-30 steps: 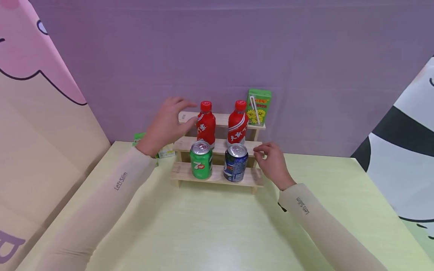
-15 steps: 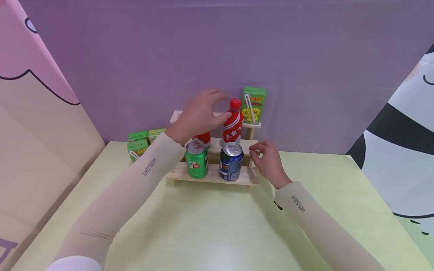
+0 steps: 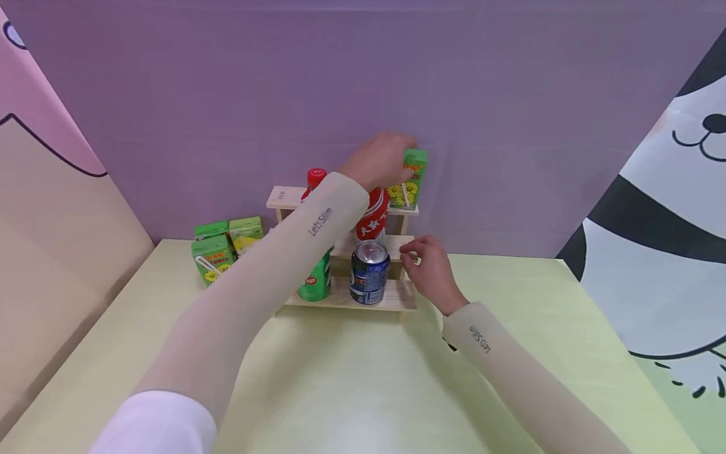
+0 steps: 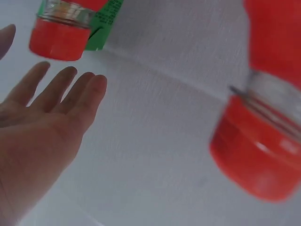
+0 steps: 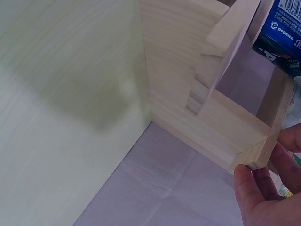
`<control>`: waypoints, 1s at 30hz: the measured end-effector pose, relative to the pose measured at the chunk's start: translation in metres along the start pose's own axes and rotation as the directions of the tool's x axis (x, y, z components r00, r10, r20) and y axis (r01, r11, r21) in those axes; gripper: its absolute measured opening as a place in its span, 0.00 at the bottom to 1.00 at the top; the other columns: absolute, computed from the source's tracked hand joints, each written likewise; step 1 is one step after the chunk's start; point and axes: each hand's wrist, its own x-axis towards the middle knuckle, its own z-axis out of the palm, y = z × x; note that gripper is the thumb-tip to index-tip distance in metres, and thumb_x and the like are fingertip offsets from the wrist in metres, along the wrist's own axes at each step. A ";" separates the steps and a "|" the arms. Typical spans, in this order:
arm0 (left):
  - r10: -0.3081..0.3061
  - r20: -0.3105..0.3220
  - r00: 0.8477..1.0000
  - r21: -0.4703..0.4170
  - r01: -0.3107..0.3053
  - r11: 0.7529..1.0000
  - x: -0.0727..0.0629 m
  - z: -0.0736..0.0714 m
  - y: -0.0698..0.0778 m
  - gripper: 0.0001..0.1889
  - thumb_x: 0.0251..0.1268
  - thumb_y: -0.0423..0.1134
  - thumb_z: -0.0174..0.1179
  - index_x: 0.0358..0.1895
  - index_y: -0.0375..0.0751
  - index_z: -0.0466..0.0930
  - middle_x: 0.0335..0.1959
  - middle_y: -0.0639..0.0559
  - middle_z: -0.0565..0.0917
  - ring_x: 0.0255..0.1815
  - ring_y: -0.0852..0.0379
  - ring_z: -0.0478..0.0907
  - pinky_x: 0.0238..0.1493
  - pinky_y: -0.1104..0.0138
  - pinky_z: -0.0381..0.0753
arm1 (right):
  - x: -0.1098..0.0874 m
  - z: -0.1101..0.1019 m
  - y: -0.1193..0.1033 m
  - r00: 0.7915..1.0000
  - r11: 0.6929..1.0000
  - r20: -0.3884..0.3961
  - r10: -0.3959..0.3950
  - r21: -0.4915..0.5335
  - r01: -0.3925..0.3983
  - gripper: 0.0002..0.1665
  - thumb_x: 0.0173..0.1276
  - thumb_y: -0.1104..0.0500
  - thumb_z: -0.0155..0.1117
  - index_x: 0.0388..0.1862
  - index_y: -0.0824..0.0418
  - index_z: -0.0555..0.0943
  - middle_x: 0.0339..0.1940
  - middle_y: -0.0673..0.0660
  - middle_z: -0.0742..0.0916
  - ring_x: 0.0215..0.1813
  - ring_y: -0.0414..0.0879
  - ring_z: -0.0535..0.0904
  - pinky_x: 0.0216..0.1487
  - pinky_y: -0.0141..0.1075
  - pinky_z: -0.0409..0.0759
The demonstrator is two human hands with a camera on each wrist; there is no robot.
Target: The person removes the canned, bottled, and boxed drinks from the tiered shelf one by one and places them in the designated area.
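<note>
Green carton [image 3: 416, 180] stands near the left hand [image 3: 379, 161], fingers [image 4: 89, 96] loosely extended.

Left hand [image 4: 49, 120] near a red-capped bottle [image 4: 61, 37] and green carton [image 4: 104, 24]

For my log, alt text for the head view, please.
A left hand partly hides a green carton on the top shelf of a wooden stand; the right hand pinches the end of its middle shelf. Red bottles stand there, cans on the bottom shelf.
</note>
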 end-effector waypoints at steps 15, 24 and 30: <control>0.042 -0.048 0.998 -0.013 -0.043 0.999 0.006 0.013 0.004 0.12 0.63 0.33 0.60 0.47 0.45 0.71 0.45 0.53 0.77 0.47 0.58 0.72 0.50 0.69 0.74 | -0.001 0.000 -0.005 1.000 1.000 -0.009 -0.024 0.001 0.024 0.09 0.66 0.64 0.61 0.42 0.67 0.84 0.43 0.60 0.77 0.48 0.55 0.70 0.49 0.47 0.72; -0.023 -0.216 0.976 0.019 0.027 0.999 -0.001 0.003 -0.004 0.20 0.59 0.33 0.64 0.54 0.47 0.70 0.51 0.54 0.74 0.55 0.57 0.67 0.57 0.69 0.67 | 0.003 0.006 -0.010 0.999 0.999 0.020 -0.034 0.003 0.034 0.10 0.66 0.64 0.60 0.42 0.68 0.84 0.44 0.61 0.77 0.48 0.55 0.71 0.50 0.47 0.73; -0.056 -0.405 0.913 -0.060 0.035 0.998 -0.021 -0.021 -0.015 0.14 0.60 0.34 0.63 0.46 0.43 0.70 0.48 0.54 0.75 0.55 0.57 0.67 0.57 0.67 0.63 | 0.005 0.002 -0.010 0.999 0.999 0.025 -0.041 -0.006 0.041 0.11 0.66 0.65 0.60 0.44 0.68 0.83 0.46 0.62 0.77 0.50 0.57 0.71 0.53 0.50 0.72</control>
